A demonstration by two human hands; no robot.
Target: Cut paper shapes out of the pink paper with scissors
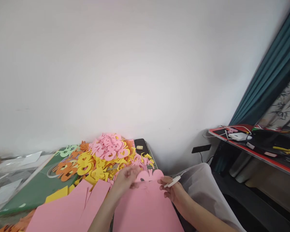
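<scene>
Pink cutout: the pink cutout (158,175) is at 12 o'clock, just past my hands' near side, at the top edge of the big pink sheet (147,212); can't tell if it's fully cut free.
L hand: my L hand (122,183), fingers curled at the cutout's left lobe; can't tell if it's a true pinch.
R hand: my R hand (174,190), fingers closed on a white tool (175,180), right by the cutout's right side; type unclear.
Done: lots, I'd say. Piles at 11 o'clock: pink pcs (110,155) on top, yellow pcs (83,162) beside, w/ orange pcs (65,170) & mint pcs (69,150) further L on the green surface (38,190).
Left: most of the big sheet looks whole, + spare pink sheets (55,212) at 10 o'clock; total unknown.
Phone: dark phone (138,142), 12 o'clock, beyond my hands.
</scene>
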